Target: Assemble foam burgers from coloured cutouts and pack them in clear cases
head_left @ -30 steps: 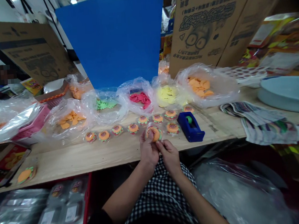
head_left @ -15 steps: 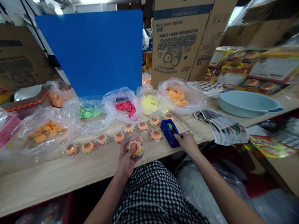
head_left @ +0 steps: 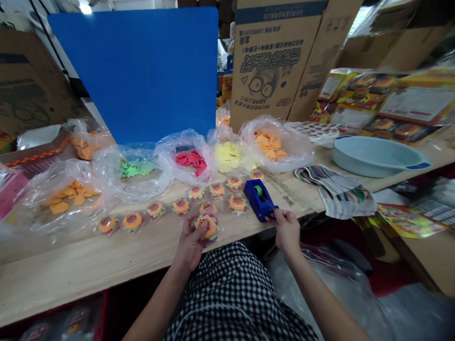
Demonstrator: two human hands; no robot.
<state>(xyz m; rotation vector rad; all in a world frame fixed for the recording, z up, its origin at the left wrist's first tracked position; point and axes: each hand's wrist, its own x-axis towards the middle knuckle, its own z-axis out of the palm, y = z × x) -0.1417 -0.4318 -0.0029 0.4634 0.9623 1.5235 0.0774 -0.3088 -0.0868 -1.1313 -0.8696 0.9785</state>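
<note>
My left hand [head_left: 190, 245] is closed around a wrapped toy-like hamburger [head_left: 207, 227] with an orange bun and green frill, printed label facing up. Just behind it, another such burger lies on the table. The fingers of my right hand [head_left: 287, 231] are pinched at the front, cutting end of a blue tape dispenser [head_left: 258, 199] with a green core. The tape there is too thin to see clearly. Several more wrapped burgers [head_left: 155, 210] lie in loose rows on the wooden table [head_left: 62, 273], left of the dispenser.
Along the back stand open plastic bags of orange [head_left: 74, 195], green [head_left: 136, 167], red [head_left: 191, 162] and yellow pieces [head_left: 229, 156]. A blue board [head_left: 141, 77] and a carton [head_left: 277, 56] rise behind. Rightward are a folded cloth [head_left: 337, 188] and a pale blue basin [head_left: 376, 156].
My right hand has moved slightly down and toward me at the dispenser's front end, its fingers now pinched there. My left hand keeps its burger, shifted a little from the one behind.
</note>
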